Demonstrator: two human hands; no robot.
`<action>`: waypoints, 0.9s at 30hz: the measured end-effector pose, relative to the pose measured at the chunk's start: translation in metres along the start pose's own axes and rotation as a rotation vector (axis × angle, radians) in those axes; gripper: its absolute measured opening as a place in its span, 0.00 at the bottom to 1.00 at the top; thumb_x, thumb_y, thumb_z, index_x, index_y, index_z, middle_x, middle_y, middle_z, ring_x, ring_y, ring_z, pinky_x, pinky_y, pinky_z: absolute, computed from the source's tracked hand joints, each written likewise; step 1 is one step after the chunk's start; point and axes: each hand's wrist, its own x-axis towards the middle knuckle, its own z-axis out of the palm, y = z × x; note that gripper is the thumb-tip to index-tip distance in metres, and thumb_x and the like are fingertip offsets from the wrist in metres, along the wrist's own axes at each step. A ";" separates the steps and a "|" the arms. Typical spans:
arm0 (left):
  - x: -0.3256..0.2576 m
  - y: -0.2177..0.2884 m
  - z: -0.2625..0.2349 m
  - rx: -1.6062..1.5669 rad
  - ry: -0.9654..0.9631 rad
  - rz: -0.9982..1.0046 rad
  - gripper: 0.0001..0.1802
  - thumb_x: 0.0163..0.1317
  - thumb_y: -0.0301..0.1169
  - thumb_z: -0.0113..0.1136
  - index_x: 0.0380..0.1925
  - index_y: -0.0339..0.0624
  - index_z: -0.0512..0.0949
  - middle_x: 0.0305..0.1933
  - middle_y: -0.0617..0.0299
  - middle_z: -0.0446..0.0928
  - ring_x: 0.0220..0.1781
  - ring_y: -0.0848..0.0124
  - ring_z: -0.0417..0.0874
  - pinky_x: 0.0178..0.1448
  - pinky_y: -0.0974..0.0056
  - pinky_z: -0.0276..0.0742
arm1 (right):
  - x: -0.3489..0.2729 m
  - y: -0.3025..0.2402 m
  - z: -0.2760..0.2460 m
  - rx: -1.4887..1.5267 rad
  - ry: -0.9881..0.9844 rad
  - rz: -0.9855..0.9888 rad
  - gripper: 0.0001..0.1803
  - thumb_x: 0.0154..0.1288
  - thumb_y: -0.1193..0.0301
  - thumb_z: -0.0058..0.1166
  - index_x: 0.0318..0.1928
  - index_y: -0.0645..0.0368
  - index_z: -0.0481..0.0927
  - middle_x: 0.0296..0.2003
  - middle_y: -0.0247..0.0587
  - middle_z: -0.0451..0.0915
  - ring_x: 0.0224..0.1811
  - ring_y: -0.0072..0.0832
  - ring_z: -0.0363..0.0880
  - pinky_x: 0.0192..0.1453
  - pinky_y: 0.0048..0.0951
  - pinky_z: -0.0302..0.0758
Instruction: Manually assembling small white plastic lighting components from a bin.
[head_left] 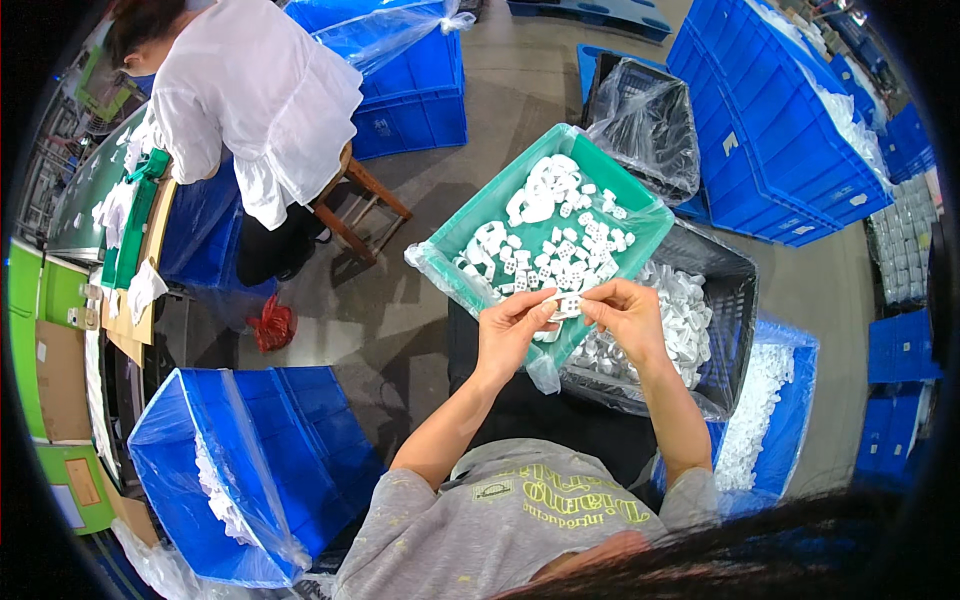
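Note:
A small white plastic part with holes [568, 305] is pinched between my two hands, over the near side of a green bin [462, 212]. My left hand [517, 325] grips its left end with thumb and fingertips. On the other end, the fingers of my right hand [628, 312] are closed in a pinch. Inside the green bin lie many loose white plastic parts [575, 245], some small with holes, others larger and rounded. Beneath and to the right of that bin, a black crate [735, 300] lined with clear plastic holds more white parts [690, 325].
A person in a white top [260, 90] sits on a wooden stool [345, 225] at a workbench, far left. Plastic-lined blue bins [300, 430] stand left, and tall blue crates [765, 150] far right. Another black crate [645, 125] sits behind the green bin. A red bag [272, 325] lies on the floor.

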 end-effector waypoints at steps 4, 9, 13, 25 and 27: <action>0.002 -0.001 0.001 -0.006 0.004 -0.007 0.12 0.57 0.27 0.58 0.40 0.32 0.77 0.38 0.55 0.78 0.36 0.72 0.79 0.38 0.69 0.80 | -0.001 -0.003 0.001 -0.010 -0.005 0.015 0.08 0.53 0.78 0.58 0.35 0.66 0.77 0.26 0.39 0.79 0.26 0.19 0.76 0.28 0.18 0.70; 0.005 -0.002 -0.003 0.009 0.074 -0.018 0.13 0.57 0.27 0.58 0.41 0.32 0.77 0.37 0.55 0.78 0.36 0.71 0.80 0.38 0.69 0.79 | -0.007 -0.003 0.003 -0.025 0.023 -0.123 0.06 0.54 0.80 0.55 0.35 0.65 0.77 0.34 0.39 0.78 0.34 0.18 0.75 0.38 0.19 0.72; 0.004 -0.002 -0.003 0.014 0.093 -0.024 0.13 0.57 0.28 0.58 0.40 0.32 0.77 0.36 0.55 0.79 0.36 0.71 0.80 0.37 0.69 0.79 | -0.001 0.003 -0.002 0.050 -0.008 -0.122 0.06 0.55 0.81 0.53 0.35 0.65 0.75 0.35 0.39 0.78 0.36 0.19 0.75 0.39 0.20 0.73; 0.003 -0.002 -0.002 -0.006 0.063 -0.048 0.13 0.56 0.28 0.59 0.40 0.32 0.77 0.36 0.56 0.79 0.34 0.72 0.80 0.37 0.70 0.79 | 0.002 0.001 0.002 0.008 -0.061 -0.159 0.06 0.58 0.78 0.51 0.37 0.65 0.74 0.39 0.42 0.76 0.36 0.22 0.75 0.40 0.23 0.74; 0.003 -0.003 -0.002 -0.012 0.062 -0.045 0.13 0.56 0.28 0.59 0.40 0.32 0.76 0.36 0.56 0.79 0.34 0.72 0.80 0.37 0.70 0.79 | 0.001 0.000 0.005 -0.159 -0.052 -0.271 0.08 0.58 0.77 0.53 0.38 0.65 0.75 0.36 0.38 0.76 0.35 0.21 0.74 0.39 0.21 0.72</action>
